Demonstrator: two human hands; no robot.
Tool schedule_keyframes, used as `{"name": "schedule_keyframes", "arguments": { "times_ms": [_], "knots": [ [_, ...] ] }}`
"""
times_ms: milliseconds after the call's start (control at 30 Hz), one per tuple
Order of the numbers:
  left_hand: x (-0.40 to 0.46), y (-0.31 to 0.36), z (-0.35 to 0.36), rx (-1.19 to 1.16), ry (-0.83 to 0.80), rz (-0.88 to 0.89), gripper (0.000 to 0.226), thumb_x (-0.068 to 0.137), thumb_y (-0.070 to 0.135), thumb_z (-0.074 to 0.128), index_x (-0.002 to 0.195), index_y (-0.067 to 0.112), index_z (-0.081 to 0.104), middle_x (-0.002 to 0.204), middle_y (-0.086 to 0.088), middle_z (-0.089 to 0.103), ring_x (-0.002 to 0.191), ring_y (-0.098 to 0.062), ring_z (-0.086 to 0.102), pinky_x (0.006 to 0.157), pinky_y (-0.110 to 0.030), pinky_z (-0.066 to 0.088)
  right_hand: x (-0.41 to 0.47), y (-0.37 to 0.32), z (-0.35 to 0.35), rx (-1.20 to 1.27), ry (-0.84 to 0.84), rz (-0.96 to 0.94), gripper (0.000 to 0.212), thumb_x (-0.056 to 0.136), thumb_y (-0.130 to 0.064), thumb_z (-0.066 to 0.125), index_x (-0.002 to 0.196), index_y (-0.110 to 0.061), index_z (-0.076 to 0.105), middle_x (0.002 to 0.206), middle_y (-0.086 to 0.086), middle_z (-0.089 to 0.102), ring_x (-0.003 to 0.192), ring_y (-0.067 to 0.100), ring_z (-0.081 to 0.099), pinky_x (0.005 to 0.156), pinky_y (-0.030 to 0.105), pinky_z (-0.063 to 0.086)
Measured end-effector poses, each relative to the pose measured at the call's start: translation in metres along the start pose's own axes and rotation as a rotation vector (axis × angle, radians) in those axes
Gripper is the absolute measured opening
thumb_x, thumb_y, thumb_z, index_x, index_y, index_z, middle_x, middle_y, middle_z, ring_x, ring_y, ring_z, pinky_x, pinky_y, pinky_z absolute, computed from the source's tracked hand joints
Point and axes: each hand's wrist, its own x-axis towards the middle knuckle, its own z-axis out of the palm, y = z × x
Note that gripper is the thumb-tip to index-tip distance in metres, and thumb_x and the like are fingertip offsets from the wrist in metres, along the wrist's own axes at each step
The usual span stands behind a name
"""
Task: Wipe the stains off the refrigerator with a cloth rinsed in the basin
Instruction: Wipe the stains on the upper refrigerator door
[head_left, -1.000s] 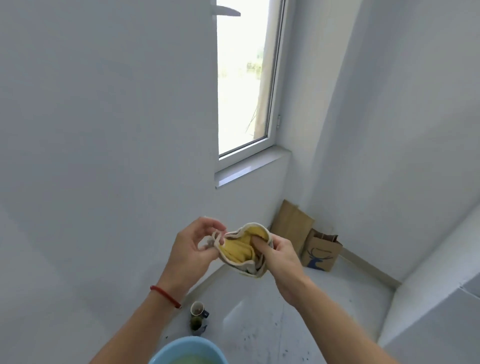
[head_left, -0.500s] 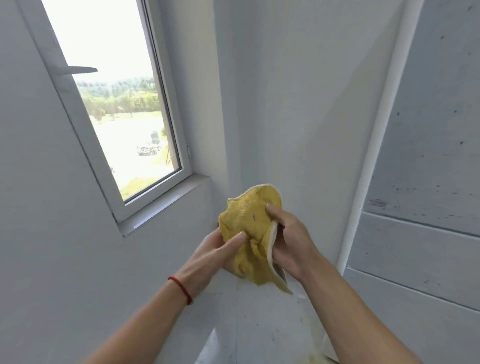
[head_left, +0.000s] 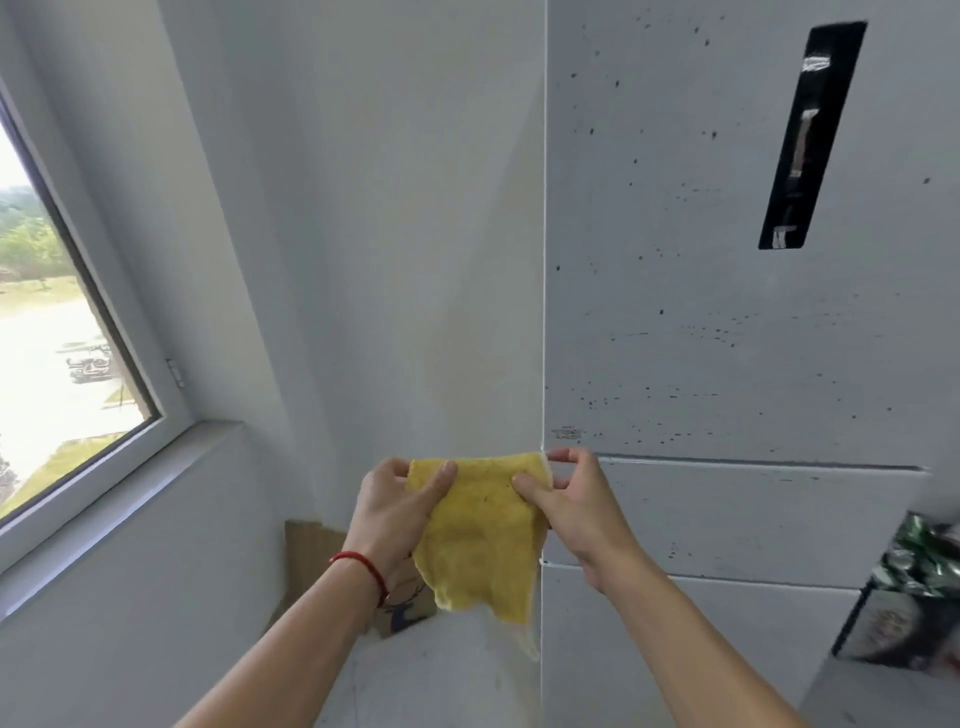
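Because the cloth must lie flat to wipe, the left hand (head_left: 397, 512) pinches the top corner of the yellow cloth (head_left: 483, 535), the right hand (head_left: 574, 501) pinches the other corner, and the spotty refrigerator (head_left: 727, 338) stands just beyond the right hand.
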Motion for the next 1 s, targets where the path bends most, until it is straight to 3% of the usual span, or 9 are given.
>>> {"name": "schedule_keyframes", "arguments": {
  "times_ms": [67,200,367,433,533,667,767,900,1000],
  "knots": [
    [0.016,0.003,0.007,-0.022,-0.023,0.061,0.054,0.082,0.04,0.083,0.12,0.019,0.052,0.103,-0.008,0.072,0.089,-0.02,0.073,0.078,-0.037,0.061,0.005,-0.012,-0.01,-0.113,0.09,-0.137,0.053,0.093,-0.029,0.078,0.131,-0.037,0.042,0.099,0.006,0.074,0.089,0.017,0.073,0.077,0.028,0.058],
    [0.046,0.024,0.008,-0.049,-0.436,0.337,0.072,0.083,0.001,0.08,0.138,0.035,0.049,0.109,-0.01,0.071,0.098,-0.022,0.073,0.083,-0.034,0.062,0.012,-0.045,-0.037,-0.188,-0.067,-0.188,0.04,0.093,-0.021,0.077,0.128,-0.034,0.064,0.118,-0.005,0.069,0.109,0.014,0.066,0.087,0.024,0.056],
    [0.084,0.063,0.023,0.399,-0.281,0.761,0.032,0.08,0.006,0.079,0.102,0.029,0.076,0.086,0.018,0.071,0.084,-0.001,0.067,0.07,-0.007,0.048,0.029,-0.07,-0.05,-0.515,0.095,-0.214,0.043,0.092,-0.009,0.076,0.132,-0.026,0.07,0.114,-0.012,0.071,0.104,-0.001,0.065,0.094,0.02,0.055],
    [0.096,0.076,0.029,0.445,-0.323,0.766,0.015,0.082,0.013,0.079,0.087,0.026,0.077,0.074,0.014,0.071,0.072,0.0,0.063,0.062,-0.007,0.043,0.036,-0.077,-0.054,-0.71,0.21,-0.283,0.02,0.096,-0.017,0.072,0.109,-0.03,0.078,0.103,-0.011,0.071,0.099,0.004,0.062,0.078,0.012,0.047],
    [0.111,0.095,0.039,0.331,-0.439,0.639,0.005,0.082,0.019,0.079,0.08,0.02,0.076,0.074,0.006,0.069,0.068,-0.002,0.06,0.064,-0.016,0.045,0.041,-0.089,-0.07,-0.794,0.314,-0.352,0.016,0.097,-0.027,0.07,0.081,-0.033,0.07,0.094,-0.008,0.061,0.1,0.007,0.052,0.079,0.021,0.04],
    [0.121,0.122,0.057,0.028,-0.662,0.462,0.024,0.099,0.035,0.064,0.106,0.014,0.074,0.103,-0.003,0.077,0.1,-0.019,0.072,0.09,-0.035,0.057,0.047,-0.107,-0.09,-0.374,0.22,-0.28,0.036,0.099,-0.048,0.065,0.091,-0.012,0.063,0.084,0.004,0.066,0.078,0.02,0.063,0.079,0.034,0.051],
    [0.114,0.145,0.09,-0.046,-0.637,0.429,0.036,0.106,0.043,0.047,0.116,0.013,0.064,0.096,-0.002,0.07,0.085,-0.019,0.068,0.076,-0.037,0.057,0.05,-0.123,-0.107,0.076,0.153,-0.214,0.047,0.101,-0.051,0.058,0.113,-0.008,0.071,0.11,0.013,0.076,0.102,0.029,0.074,0.096,0.045,0.057],
    [0.105,0.186,0.142,-0.16,-0.605,0.47,0.042,0.108,0.045,0.041,0.114,0.007,0.059,0.083,-0.001,0.059,0.072,-0.016,0.058,0.059,-0.032,0.05,0.049,-0.136,-0.135,0.843,-0.02,-0.159,0.078,0.098,-0.068,0.044,0.128,-0.001,0.07,0.119,0.022,0.073,0.108,0.037,0.073,0.082,0.048,0.062],
    [0.1,0.223,0.179,-0.011,-0.45,0.655,0.041,0.101,0.049,0.054,0.096,0.009,0.058,0.08,0.004,0.056,0.075,-0.016,0.055,0.066,-0.03,0.045,0.056,-0.138,-0.148,0.895,-0.011,-0.153,0.084,0.094,-0.074,0.043,0.137,-0.005,0.066,0.136,0.024,0.066,0.124,0.042,0.065,0.102,0.055,0.053]
  ]
}}
